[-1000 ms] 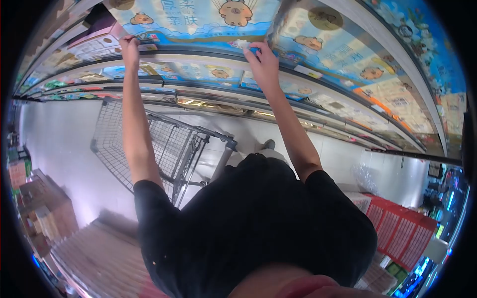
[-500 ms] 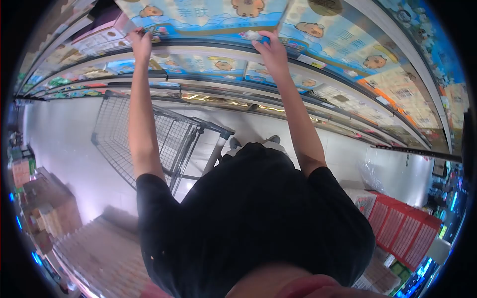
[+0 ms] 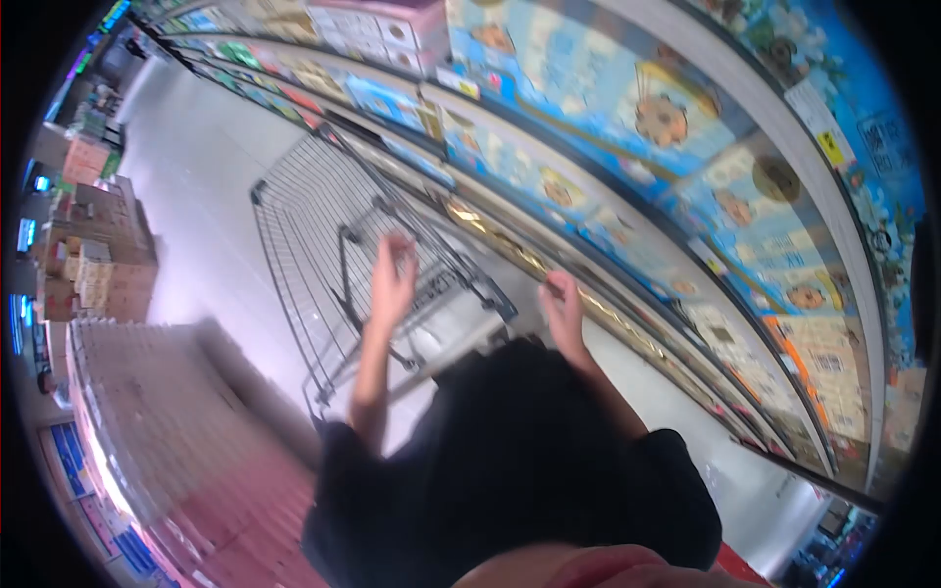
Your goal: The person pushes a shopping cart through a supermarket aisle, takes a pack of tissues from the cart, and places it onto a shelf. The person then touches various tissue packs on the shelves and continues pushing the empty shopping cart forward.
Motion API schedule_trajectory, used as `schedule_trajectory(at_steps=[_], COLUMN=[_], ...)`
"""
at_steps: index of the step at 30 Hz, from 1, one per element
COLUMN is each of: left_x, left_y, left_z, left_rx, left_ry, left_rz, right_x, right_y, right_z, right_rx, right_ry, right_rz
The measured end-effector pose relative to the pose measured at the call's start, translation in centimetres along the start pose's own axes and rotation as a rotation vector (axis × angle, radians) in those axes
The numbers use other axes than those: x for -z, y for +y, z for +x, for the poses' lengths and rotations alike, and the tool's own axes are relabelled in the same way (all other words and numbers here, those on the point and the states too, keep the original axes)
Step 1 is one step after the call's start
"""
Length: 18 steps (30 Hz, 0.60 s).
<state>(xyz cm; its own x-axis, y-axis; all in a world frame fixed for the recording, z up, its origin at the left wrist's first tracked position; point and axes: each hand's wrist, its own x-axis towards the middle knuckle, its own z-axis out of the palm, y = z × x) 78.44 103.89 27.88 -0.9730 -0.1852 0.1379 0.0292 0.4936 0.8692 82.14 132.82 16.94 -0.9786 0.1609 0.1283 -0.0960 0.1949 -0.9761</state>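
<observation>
My left hand (image 3: 394, 282) is raised over the shopping cart (image 3: 294, 211), its fingers apart and a little blurred, with nothing visible in them. My right hand (image 3: 563, 312) is in front of the lower shelves, its fingers loosely bent and no object showing in it. Neither hand touches the blue packages (image 3: 554, 73) with cartoon animals that fill the shelf above. The metal wire cart stands on the floor to my left, beside the shelf, with its handle end close to my body.
Long shelves (image 3: 627, 186) run diagonally from upper left to lower right. A pink and white box (image 3: 377, 34) sits at the upper shelf. Behind me on the left is a large stack of cartons (image 3: 162, 421); more boxes (image 3: 98, 245) stand farther along the pale floor (image 3: 201, 157).
Both hands have let go of the blue package on the shelf and come down toward my body. My view has turned left, toward the cart and aisle.
</observation>
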Motion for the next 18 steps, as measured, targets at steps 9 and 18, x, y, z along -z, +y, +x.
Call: schedule_trajectory(at_steps=[9,18], left_x=[-1.3,-4.2], left_y=[-2.0,-5.7], left_z=[-15.3,-14.3], left_rx=[0.374,0.256], left_ry=[0.207,0.403], left_rz=[0.066,0.741], right_x=[-7.1,-10.2], right_y=[0.0,-2.7], right_z=[2.7,5.0], right_rx=[0.042,0.216], right_ry=[-0.307,-0.566], right_rz=[-0.024,0.042])
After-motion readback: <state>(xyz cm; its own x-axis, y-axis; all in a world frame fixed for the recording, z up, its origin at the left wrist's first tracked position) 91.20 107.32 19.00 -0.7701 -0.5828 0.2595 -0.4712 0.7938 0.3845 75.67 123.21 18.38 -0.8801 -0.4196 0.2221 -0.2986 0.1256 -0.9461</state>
